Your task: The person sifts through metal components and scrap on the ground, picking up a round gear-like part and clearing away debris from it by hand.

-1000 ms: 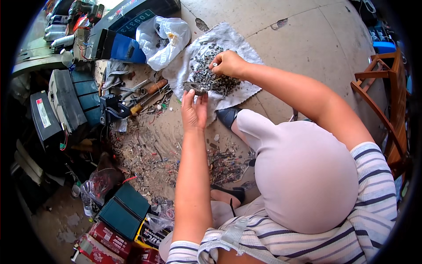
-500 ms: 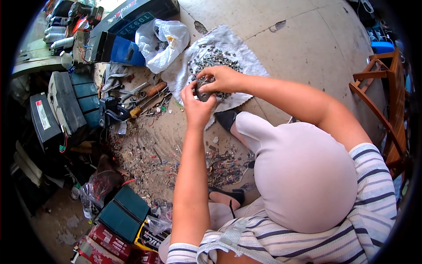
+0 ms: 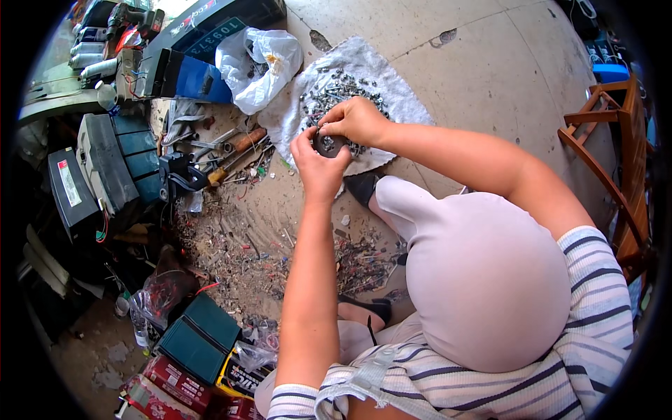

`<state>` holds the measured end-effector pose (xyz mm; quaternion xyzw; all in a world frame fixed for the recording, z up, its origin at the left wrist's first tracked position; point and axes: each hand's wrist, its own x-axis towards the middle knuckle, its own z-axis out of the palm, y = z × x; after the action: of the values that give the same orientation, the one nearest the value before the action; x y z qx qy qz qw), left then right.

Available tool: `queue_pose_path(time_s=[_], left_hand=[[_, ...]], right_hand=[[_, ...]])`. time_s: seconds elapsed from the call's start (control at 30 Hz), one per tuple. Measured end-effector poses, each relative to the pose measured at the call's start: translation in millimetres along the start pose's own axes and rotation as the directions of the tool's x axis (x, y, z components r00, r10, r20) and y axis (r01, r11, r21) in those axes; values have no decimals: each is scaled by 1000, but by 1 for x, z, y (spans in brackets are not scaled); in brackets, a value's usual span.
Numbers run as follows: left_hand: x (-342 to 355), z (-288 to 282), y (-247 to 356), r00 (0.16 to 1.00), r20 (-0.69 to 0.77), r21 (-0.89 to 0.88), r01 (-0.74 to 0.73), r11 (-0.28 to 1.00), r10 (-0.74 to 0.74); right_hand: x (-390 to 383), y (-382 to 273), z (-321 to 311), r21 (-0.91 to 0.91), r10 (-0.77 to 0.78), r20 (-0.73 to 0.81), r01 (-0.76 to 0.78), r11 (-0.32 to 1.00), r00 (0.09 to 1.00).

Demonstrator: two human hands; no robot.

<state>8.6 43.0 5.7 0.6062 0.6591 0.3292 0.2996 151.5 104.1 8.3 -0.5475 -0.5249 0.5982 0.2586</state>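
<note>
Both hands meet over the near edge of a grey cloth [image 3: 392, 84] spread flat on the concrete floor [image 3: 476, 63]. The left hand [image 3: 318, 164] cups a small dark round part [image 3: 329, 145] from below, fingers curled up around it; the right hand [image 3: 357, 119] comes over the top, thumb and forefinger pinched close at the part's upper edge. This looks like a two-handed grip for steadying the part while the fingertips work on it. Whether the right fingers grip the part itself or a small screw on it cannot be told; the fingers cover most of it. The part sits right above the pile of screws [image 3: 336, 91], which is heaped in the cloth's middle, probably so the small pieces stay together and off the dirt. A white plastic bag [image 3: 262, 63] lies just beside the cloth on the left. Further left, screwdrivers and hand tools [image 3: 234, 150] lie loose within reach, next to dark batteries [image 3: 112, 168] stacked side by side. Metal scraps and debris [image 3: 280, 252] litter the floor below the left forearm. A wooden chair [image 3: 609, 161] at the right is cut off by the rim. The person's knee, in pale cloth, hides the floor beneath, and a dark shoe [image 3: 360, 185] shows only partly.
</note>
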Motion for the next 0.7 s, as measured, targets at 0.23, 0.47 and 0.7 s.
queue_pose_path(time_s=[0.23, 0.47, 0.7], left_hand=[[-4, -8, -1, 894, 312, -554, 446, 703, -321], [-5, -23, -14, 781, 524, -848, 516, -119, -340], [-1, -27, -14, 775, 591, -807, 567, -166, -222]], right_hand=[[8, 0, -18, 422, 299, 140, -330, 844, 944], [8, 14, -40, -446, -176, -8, 154, 882, 984], [-14, -15, -28, -322, -245, 87, 260, 911, 966]])
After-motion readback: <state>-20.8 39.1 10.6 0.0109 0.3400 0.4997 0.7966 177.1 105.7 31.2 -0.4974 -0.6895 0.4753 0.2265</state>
